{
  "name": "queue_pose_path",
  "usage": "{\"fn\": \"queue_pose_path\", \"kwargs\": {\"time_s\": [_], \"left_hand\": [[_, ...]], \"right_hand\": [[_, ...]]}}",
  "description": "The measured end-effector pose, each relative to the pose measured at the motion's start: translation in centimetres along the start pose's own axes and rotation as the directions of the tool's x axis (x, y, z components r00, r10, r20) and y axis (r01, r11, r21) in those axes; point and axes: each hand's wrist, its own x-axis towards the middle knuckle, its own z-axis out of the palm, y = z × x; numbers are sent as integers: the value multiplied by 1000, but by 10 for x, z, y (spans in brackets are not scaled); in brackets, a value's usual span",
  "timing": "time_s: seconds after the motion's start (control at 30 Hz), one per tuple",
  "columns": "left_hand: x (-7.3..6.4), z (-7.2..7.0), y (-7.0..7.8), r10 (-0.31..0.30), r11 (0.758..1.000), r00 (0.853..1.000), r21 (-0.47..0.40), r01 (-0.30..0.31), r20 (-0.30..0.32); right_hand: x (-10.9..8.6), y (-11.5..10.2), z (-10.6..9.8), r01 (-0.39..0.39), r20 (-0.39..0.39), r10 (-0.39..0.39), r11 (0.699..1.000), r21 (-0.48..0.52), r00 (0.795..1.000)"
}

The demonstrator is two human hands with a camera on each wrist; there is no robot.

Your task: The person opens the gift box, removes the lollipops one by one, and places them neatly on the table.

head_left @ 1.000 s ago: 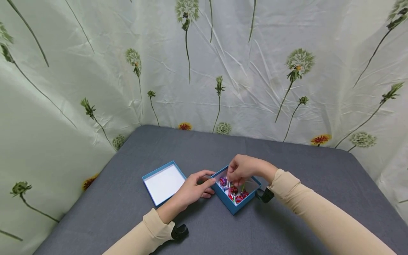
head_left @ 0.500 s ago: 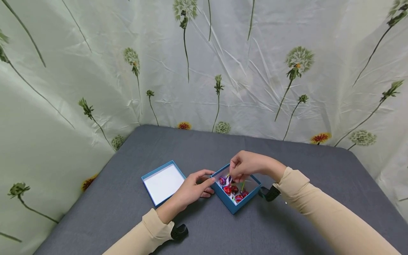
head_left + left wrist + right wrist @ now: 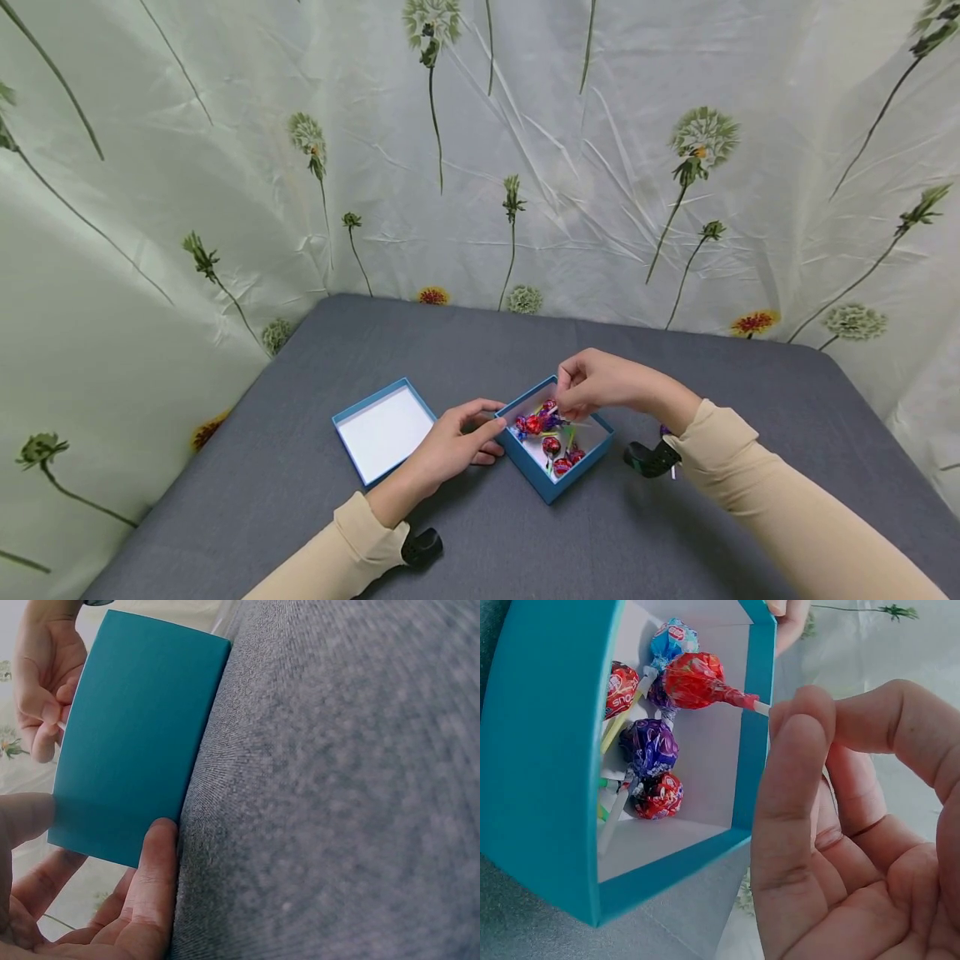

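Shifted right since the earlier frame, the right hand (image 3: pixel 609 385) pinches a red lollipop (image 3: pixel 693 681) by its stick over the box (image 3: pixel 527 467). The left hand (image 3: pixel 455 442) grips the box's left corner, presumably to steady it.

Pale letters, apparently "OUS", show on a dark red lollipop (image 3: pixel 620 694). A blue lollipop (image 3: pixel 673 639) carries a red-and-white logo too small to read.
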Motion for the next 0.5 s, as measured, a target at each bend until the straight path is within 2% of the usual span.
{"fn": "queue_pose_path", "kwargs": {"time_s": [0.2,0.5], "left_hand": [[-1,-1,0,4,1000,1000,3,-4,5],[-1,-1,-1,8,1000,1000,4,-8,7]], "right_hand": [[-9,3,-6,26,-20,-25,998,49,1000],[-20,11,-11,66,-67,-62,995,71,996]]}}
